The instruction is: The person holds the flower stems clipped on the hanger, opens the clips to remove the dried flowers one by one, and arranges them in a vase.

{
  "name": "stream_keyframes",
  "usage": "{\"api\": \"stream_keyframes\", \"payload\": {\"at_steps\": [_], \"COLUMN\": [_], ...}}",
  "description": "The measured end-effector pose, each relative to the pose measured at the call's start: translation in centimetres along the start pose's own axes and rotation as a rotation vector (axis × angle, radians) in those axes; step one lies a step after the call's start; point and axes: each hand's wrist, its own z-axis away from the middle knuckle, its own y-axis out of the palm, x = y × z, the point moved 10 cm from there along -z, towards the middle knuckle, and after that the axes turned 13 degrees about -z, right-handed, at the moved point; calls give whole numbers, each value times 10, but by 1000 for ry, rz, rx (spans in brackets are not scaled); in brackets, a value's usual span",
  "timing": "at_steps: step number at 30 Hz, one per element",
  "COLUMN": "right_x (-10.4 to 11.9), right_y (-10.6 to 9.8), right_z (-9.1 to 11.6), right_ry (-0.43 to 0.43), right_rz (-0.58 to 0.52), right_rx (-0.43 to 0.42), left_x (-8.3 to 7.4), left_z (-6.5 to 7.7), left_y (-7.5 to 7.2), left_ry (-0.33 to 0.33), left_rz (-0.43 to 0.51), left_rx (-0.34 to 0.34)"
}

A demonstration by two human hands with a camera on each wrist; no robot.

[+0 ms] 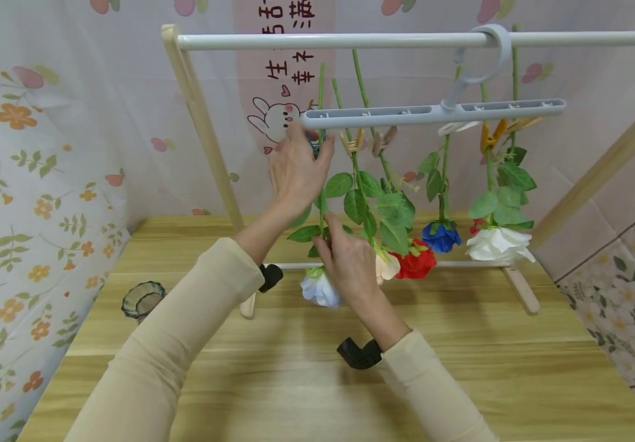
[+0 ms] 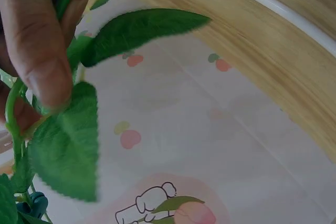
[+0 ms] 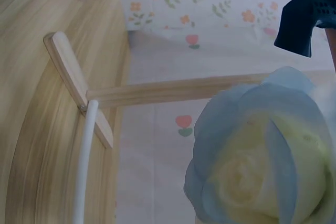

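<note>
My left hand (image 1: 297,169) is raised at the left end of a grey hanger (image 1: 372,115), its fingers pinching a teal clip (image 1: 315,146) at a flower stem, partly hidden by the hand. Lower down, my right hand (image 1: 354,261) pinches the same green stem (image 1: 323,205) between thumb and fingers. Below them a pale blue-white artificial rose (image 1: 319,288) hangs head down; its layered petals fill the lower right of the right wrist view. The left wrist view shows fingers (image 2: 44,72) at the stem beside a serrated leaf (image 2: 68,140), with the teal clip (image 2: 38,203) at bottom left.
Several upside-down flowers hang from clips, among them red (image 1: 416,263), blue (image 1: 441,237) and white (image 1: 499,244) ones. The hanger hooks over a white rod (image 1: 328,42) on a wooden stand (image 1: 201,123). A tinted glass vase (image 1: 143,299) stands at left on the wooden table (image 1: 295,380).
</note>
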Motion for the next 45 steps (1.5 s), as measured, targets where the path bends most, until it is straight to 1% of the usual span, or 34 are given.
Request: {"api": "stream_keyframes", "payload": {"at_steps": [4, 7, 13, 15, 17, 20, 22, 25, 27, 31, 33, 35, 37, 41, 43, 45], "right_x": [-1, -3, -13, -16, -15, -11, -7, -3, 0, 6, 10, 13, 17, 22, 24, 26], "right_y": [-1, -1, 5, 7, 9, 9, 7, 4, 2, -4, -7, -12, -16, -26, -31, -36], "right_z": [1, 1, 2, 4, 5, 6, 6, 6, 6, 7, 7, 7, 8, 10, 13, 16], "right_ry": [1, 20, 124, 142, 138, 113, 102, 101, 104, 88, 67, 40, 18, -6, -11, -24], "right_rz": [4, 22, 100, 135, 151, 148, 137, 113, 93, 56, 48, 47, 45, 45, 43, 41], "right_rx": [8, 39, 168, 206, 227, 240, 248, 272, 288, 304, 298, 289, 282, 285, 290, 293], "left_x": [-6, -10, -13, -14, -13, -6, -1, 4, 6, 12, 15, 17, 18, 17, 19, 20], "left_z": [0, 0, 0, 0, 0, -1, 0, 1, 2, 6, 9, 14, 23, 51, 68, 84], "left_y": [5, 6, 6, 6, 7, 7, 5, 1, -1, -2, -1, -2, -4, -8, -9, -13], "left_ry": [26, 41, 71, 76, 73, 46, 32, 33, 36, 29, 40, 92, 189, 440, 545, 634], "left_rz": [-83, -121, -105, -100, -92, -60, -32, 9, 43, 146, 199, 244, 257, 193, 165, 139], "left_rx": [26, 29, 21, 24, 39, 52, 49, 28, 29, 76, 107, 121, 120, 119, 130, 116]}}
